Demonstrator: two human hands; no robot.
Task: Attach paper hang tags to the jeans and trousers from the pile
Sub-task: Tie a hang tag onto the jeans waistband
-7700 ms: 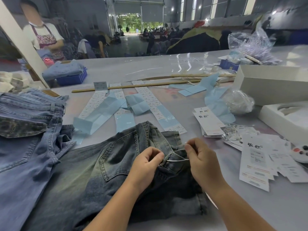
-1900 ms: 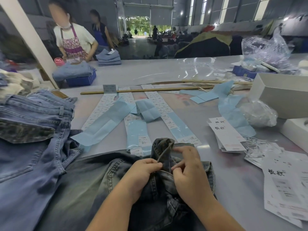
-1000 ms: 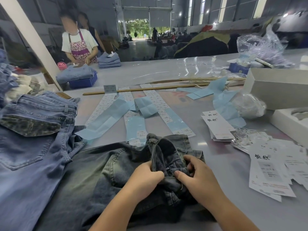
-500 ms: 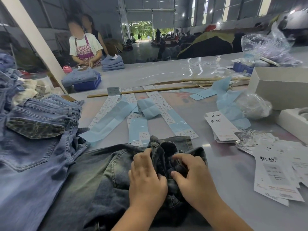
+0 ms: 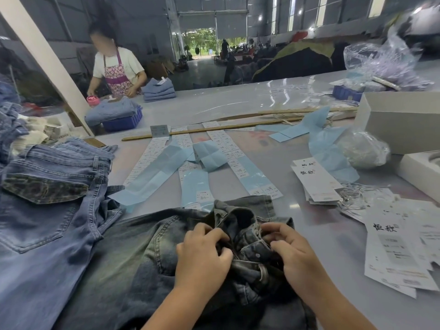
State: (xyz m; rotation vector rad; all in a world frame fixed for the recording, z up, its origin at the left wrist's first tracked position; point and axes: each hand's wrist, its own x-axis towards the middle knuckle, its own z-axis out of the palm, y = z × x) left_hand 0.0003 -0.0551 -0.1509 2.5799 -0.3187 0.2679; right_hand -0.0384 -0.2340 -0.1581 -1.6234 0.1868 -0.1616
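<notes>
Head camera looks forward and down, close over the table.

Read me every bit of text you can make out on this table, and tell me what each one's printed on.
"恒秋", or close to it, in brush script: top of the hang tag stack.
The same two characters: loose hang tag on the right; its small print is blurred.
Sticker strips: print too small; one label may start "1103".
Grey card: unreadable.

Grey table carries the lot: dark jeans bunched at near edge, lighter blue jeans to their left, sticker strips w/ blue backing paper mid-table, wooden stick behind them, hang tags & white boxes on the right.
</notes>
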